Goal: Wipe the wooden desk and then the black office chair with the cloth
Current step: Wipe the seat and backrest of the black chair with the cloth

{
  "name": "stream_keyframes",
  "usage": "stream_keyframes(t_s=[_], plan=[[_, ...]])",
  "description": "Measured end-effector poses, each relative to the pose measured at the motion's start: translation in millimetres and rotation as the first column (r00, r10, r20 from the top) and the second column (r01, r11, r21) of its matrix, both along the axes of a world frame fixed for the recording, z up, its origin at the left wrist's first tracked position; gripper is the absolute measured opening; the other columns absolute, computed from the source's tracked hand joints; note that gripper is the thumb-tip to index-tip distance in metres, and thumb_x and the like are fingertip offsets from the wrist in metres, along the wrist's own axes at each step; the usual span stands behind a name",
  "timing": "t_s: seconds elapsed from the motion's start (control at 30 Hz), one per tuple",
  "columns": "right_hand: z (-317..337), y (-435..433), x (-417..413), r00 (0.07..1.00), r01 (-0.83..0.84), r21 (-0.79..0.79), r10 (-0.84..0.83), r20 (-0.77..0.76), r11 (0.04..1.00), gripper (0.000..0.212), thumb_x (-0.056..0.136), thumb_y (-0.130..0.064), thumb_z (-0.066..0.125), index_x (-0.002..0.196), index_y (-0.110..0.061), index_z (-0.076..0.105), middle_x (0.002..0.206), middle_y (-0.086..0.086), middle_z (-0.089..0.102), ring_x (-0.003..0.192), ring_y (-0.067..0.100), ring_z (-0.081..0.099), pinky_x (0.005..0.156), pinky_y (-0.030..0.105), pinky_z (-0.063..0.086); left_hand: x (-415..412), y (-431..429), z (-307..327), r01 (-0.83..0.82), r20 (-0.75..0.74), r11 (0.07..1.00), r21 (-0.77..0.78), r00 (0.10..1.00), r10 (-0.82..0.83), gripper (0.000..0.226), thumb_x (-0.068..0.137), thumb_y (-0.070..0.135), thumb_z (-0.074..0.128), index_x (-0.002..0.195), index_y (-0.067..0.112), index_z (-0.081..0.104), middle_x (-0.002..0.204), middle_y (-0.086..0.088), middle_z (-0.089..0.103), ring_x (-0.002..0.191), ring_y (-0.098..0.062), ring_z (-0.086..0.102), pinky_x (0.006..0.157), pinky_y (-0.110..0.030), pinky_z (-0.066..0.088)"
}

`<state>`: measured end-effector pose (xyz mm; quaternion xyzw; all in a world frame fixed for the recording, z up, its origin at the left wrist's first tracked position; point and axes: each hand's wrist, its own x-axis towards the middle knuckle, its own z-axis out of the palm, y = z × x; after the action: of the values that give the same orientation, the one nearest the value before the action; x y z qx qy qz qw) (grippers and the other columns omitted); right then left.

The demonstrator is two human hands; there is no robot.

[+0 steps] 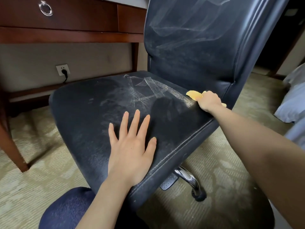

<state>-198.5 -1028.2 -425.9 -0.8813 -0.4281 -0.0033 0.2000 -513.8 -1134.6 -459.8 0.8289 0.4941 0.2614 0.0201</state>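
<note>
Fingers spread flat, left hand (132, 146) apparently steadies the black office chair (115, 113) while right hand (208, 101), curled around the yellow cloth (194, 95), wipes its seat.

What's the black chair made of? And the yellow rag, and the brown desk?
Black chair: probably leather or a fake leather, smooth with a soft shine, stitched seam along the edge.
Yellow rag: soft cloth, crumpled under the right hand.
Brown desk: wood or wood veneer, glossy reddish varnish.

Dusty black leather chair (102, 103), glossy wood desk (74, 19)
</note>
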Motion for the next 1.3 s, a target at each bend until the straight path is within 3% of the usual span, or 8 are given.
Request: stream_keyframes(t_s=[0.3,0.4,0.53,0.67,0.87,1.03,1.17,1.3], plan=[[1,-30,-46,0.893,-0.335,-0.160,0.367,0.259,0.928,0.038,0.096,-0.044,0.040,0.110,-0.015,0.060,0.112,0.012,0.065,0.103,0.035,0.058,0.082,0.040,0.045,-1,1,-1,0.002,0.065,1.000,-0.018,0.998,-0.001,0.057,0.095,0.036,0.024,0.150,0.033,0.009,0.159,0.010,-0.003,0.142,-0.011,-0.020,0.113,-0.042,-0.017],[-6,-66,-78,0.794,-0.583,0.021,0.564,0.227,0.812,0.026,0.093,-0.037,0.052,0.098,-0.018,0.068,0.094,0.000,0.066,0.095,0.027,0.059,0.076,0.039,0.044,-1,0,2,-0.011,0.069,0.999,-0.037,0.998,0.013,0.063,0.087,0.039,0.013,0.150,0.034,0.010,0.159,0.011,0.000,0.142,-0.009,-0.018,0.112,-0.039,-0.019],[-22,-111,-102,0.677,-0.734,0.145,0.700,0.228,0.663,0.025,0.089,-0.029,0.060,0.107,-0.016,0.072,0.109,-0.002,0.069,0.104,0.016,0.056,0.081,0.023,0.034,-3,-1,4,-0.008,0.090,0.998,-0.062,0.996,0.013,0.066,0.083,0.037,0.011,0.149,0.035,0.016,0.158,0.012,0.006,0.143,-0.009,-0.016,0.109,-0.035,-0.023],[-49,-143,-106,0.634,-0.769,0.363,0.702,0.324,0.527,0.028,0.091,-0.030,0.053,0.111,-0.020,0.070,0.115,-0.009,0.065,0.114,0.010,0.054,0.097,0.033,0.040,-4,-2,5,-0.009,0.089,0.998,-0.070,0.996,0.015,0.065,0.083,0.036,0.011,0.148,0.036,0.019,0.158,0.012,0.007,0.143,-0.009,-0.016,0.108,-0.033,-0.026],[-60,-126,-46,0.820,-0.509,0.591,0.560,0.114,0.626,0.025,0.095,-0.010,0.053,0.116,-0.010,0.067,0.126,0.001,0.061,0.127,0.018,0.048,0.108,0.044,0.036,-3,1,2,-0.017,0.109,0.998,-0.067,0.994,0.024,0.065,0.083,0.036,0.013,0.147,0.037,0.023,0.158,0.013,0.009,0.143,-0.008,-0.015,0.109,-0.033,-0.024],[-47,-91,8,0.914,-0.296,0.527,0.396,-0.085,0.796,0.029,0.097,-0.014,0.048,0.121,-0.014,0.064,0.128,-0.005,0.058,0.121,0.018,0.051,0.094,0.036,0.043,-2,4,-1,-0.016,0.131,0.998,-0.056,0.991,0.023,0.064,0.083,0.036,0.017,0.146,0.036,0.027,0.157,0.013,0.012,0.144,-0.008,-0.012,0.112,-0.034,-0.018],[-35,-56,36,0.922,0.072,0.455,0.115,-0.370,0.887,0.035,0.094,-0.024,0.047,0.115,0.000,0.061,0.111,0.017,0.063,0.110,0.037,0.055,0.096,0.042,0.039,0,4,-1,-0.008,0.155,0.998,-0.062,0.988,0.017,0.064,0.082,0.036,0.019,0.146,0.035,0.028,0.157,0.012,0.013,0.144,-0.009,-0.011,0.113,-0.036,-0.016],[-42,-52,24,0.961,0.140,0.477,-0.003,-0.276,0.868,0.037,0.097,-0.026,0.043,0.126,-0.009,0.057,0.118,0.017,0.062,0.113,0.037,0.053,0.095,0.035,0.036,0,4,-1,-0.009,0.171,0.998,-0.059,0.985,0.019,0.065,0.082,0.035,0.019,0.146,0.033,0.029,0.157,0.010,0.013,0.144,-0.010,-0.010,0.114,-0.037,-0.015]])
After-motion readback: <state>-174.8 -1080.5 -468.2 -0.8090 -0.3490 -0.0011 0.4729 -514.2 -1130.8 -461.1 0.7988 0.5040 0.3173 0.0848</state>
